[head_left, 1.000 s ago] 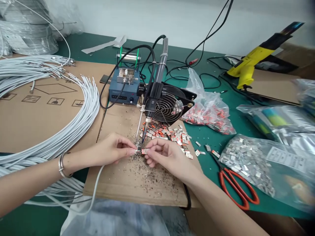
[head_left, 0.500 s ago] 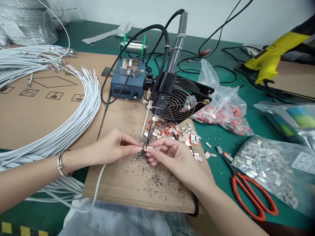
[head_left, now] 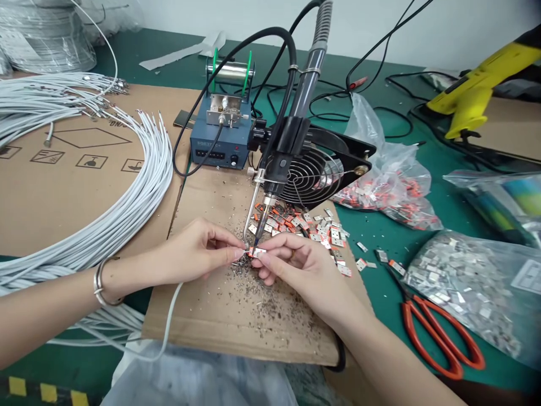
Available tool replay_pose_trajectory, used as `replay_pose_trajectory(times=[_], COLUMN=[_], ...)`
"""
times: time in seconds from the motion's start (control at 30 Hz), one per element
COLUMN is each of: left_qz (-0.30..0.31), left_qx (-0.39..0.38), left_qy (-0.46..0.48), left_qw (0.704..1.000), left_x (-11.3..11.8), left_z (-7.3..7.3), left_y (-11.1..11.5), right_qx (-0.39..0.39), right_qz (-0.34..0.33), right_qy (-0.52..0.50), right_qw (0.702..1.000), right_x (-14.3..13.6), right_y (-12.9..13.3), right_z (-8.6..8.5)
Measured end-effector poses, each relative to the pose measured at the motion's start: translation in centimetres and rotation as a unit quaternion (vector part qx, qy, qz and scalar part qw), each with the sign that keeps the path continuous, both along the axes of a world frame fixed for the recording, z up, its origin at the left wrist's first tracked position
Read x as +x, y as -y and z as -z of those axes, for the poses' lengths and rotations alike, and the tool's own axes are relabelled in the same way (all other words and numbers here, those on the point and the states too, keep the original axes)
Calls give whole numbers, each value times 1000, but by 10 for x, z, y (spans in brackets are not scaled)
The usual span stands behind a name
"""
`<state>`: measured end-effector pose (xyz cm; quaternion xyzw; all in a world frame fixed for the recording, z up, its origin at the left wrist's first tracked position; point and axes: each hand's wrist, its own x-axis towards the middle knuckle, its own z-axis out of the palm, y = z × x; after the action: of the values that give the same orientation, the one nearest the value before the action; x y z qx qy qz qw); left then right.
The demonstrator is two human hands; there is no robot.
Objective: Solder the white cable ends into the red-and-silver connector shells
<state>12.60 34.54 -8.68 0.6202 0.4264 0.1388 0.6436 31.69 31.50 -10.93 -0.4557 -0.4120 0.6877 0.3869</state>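
Observation:
Beneath the tip of the soldering iron (head_left: 265, 217), both hands meet over the cardboard. My left hand (head_left: 200, 254) pinches the end of a white cable (head_left: 169, 316), which loops down below the wrist. Between the thumb and fingers of my right hand (head_left: 296, 260) is a small orange and silver connector (head_left: 256, 253). The cable end and connector meet at the iron's tip, though the exact contact is too small to make out. A thin bent metal tube (head_left: 251, 214) comes down beside the iron.
Loose connectors (head_left: 325, 231) lie behind my right hand. A blue soldering station (head_left: 220, 144) and a black fan (head_left: 313, 175) stand behind. Bundled white cables (head_left: 139, 208) curve at left. Orange-handled scissors (head_left: 439, 338) and a bag of metal parts (head_left: 465, 287) lie at right.
The camera view has shifted slightly, moving the iron, fan and right-side items in the picture. Both hands keep their pinches beneath the tip, with little visible change between them.

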Motion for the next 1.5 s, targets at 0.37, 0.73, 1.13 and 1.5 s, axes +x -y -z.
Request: replay_pose_trajectory(times=[0.37,0.73,1.13,1.5], left_qz=[-22,-33,-36,-29], left_qx=[-21,-25,-81,-56], left_qy=[2,14,4,-9], left_qw=[1000,999,996,998], left_x=[2,2,1,0], left_z=[-5,-3,-6,-3], left_y=[3,4,1,0], right_qx=[-4,40,58,56], right_qz=[-1,-4,-4,13], right_qy=[20,23,2,41], right_qw=[1000,999,998,997], right_x=[1,2,3,0], right_y=[1,0,2,2], right_z=[-3,-1,-1,-2])
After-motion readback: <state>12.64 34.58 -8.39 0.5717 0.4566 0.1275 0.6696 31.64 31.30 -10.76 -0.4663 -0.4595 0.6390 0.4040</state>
